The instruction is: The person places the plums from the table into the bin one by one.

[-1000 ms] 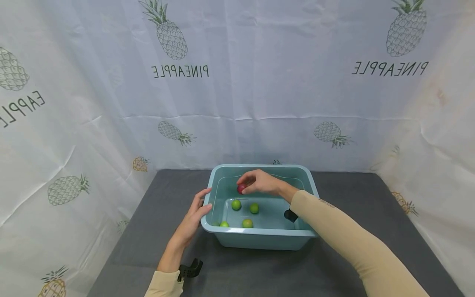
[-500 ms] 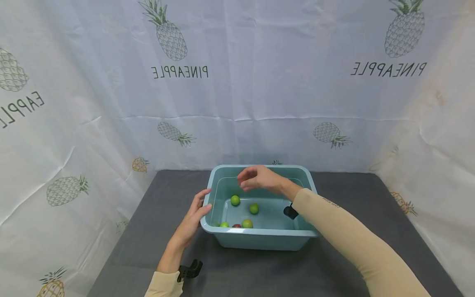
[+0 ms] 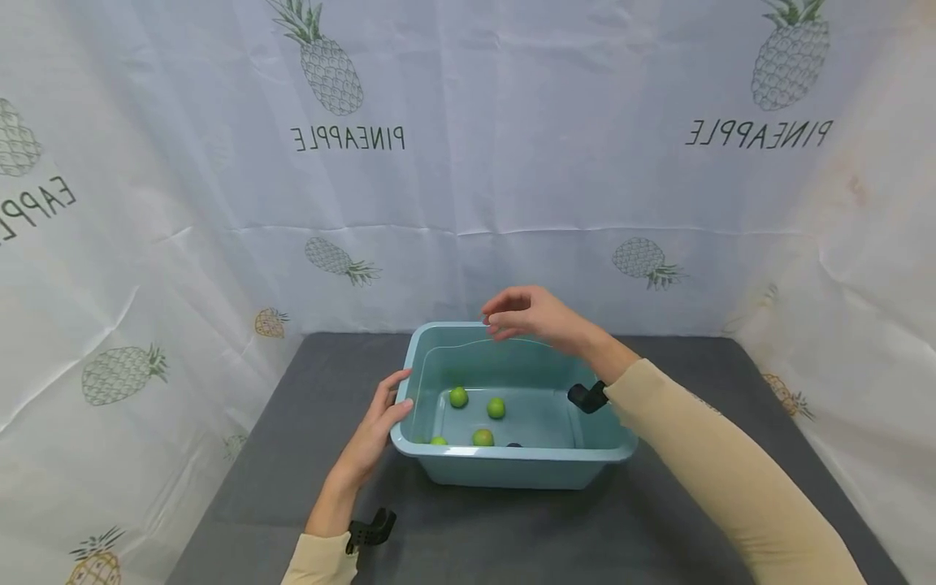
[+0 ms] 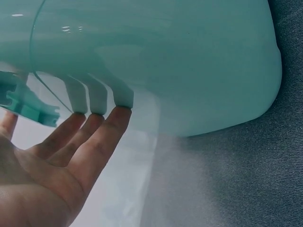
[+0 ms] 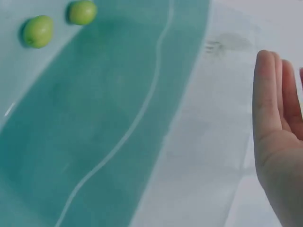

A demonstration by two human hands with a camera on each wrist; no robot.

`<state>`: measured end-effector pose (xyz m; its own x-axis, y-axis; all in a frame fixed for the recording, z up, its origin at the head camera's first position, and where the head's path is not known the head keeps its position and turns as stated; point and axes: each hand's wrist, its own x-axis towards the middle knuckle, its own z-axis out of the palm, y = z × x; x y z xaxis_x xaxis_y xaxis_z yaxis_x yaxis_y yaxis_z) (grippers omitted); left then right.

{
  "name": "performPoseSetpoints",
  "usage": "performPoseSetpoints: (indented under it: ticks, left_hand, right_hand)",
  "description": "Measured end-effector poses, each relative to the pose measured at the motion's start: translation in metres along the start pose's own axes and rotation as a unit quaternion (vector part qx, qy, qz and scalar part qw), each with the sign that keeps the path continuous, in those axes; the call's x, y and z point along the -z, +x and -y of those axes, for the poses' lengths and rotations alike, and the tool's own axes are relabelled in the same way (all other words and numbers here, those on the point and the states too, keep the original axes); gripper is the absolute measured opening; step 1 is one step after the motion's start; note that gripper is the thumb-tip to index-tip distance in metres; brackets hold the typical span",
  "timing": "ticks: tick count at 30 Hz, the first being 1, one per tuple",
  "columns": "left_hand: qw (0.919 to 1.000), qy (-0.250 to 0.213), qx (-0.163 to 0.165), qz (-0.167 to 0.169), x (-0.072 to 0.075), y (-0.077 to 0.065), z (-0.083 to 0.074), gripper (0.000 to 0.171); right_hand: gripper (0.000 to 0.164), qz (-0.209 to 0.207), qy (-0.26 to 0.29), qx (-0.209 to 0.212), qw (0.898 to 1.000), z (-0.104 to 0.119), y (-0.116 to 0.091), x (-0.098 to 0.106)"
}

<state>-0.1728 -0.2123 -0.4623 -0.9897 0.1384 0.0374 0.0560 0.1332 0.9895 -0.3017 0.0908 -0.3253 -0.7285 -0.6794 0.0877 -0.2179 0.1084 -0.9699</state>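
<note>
A light blue-green plastic basin (image 3: 504, 465) stands on the table. Inside lie several small round green fruits (image 3: 496, 408), and a dark round thing (image 3: 514, 444) shows just above the front rim, mostly hidden. My left hand (image 3: 371, 429) holds the basin's left rim, thumb at the rim; in the left wrist view its fingertips (image 4: 124, 112) touch the outer wall. Above the far rim is my right hand (image 3: 537, 315), its fingers loosely bent and nothing visible between them. In the right wrist view, fingers (image 5: 266, 94) extend upward beside two green fruits (image 5: 39, 31).
A dark grey cloth (image 3: 351, 366) covers the table around the basin. Behind and on both sides hangs a pale pineapple-print curtain (image 3: 453, 187). Black wrist straps with cameras sit on the left wrist (image 3: 371, 528) and right wrist (image 3: 587, 396).
My right hand has let go of a red round fruit, which dropped into the basin near the front wall and left view. The hand then rose toward the far rim. The left hand stayed.
</note>
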Motion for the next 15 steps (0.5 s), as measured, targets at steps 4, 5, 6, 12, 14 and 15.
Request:
performPoseSetpoints:
  ticks: [4, 5, 6, 12, 14, 15]
  left_hand:
    - [1.0000, -0.001, -0.002, 0.002, 0.000, 0.000, 0.000, 0.052]
    - [1.0000, -0.001, -0.002, 0.003, 0.000, 0.000, 0.000, 0.052]
    - [1.0000, -0.002, -0.002, 0.003, 0.000, 0.000, 0.000, 0.052]
    - [1.0000, -0.001, 0.001, 0.001, -0.001, 0.000, 0.000, 0.053]
    - [1.0000, -0.001, 0.001, 0.000, -0.001, 0.000, -0.001, 0.053]
    - [1.0000, -0.001, 0.001, 0.001, -0.001, 0.000, -0.001, 0.052]
  right_hand:
    - [0.026, -0.016, -0.005, 0.011, 1.000, 0.009, -0.009, 0.006]
    - [0.026, -0.021, -0.010, 0.012, 1.000, 0.012, -0.012, 0.007]
    - [0.025, -0.026, -0.015, 0.013, 0.999, 0.014, -0.016, 0.008]
    - [0.024, -0.047, -0.052, 0.014, 0.997, 0.027, -0.043, 0.011]
    - [0.025, -0.056, -0.067, 0.015, 0.996, 0.030, -0.053, 0.011]
    - [0.025, -0.062, -0.076, 0.014, 0.995, 0.032, -0.057, 0.012]
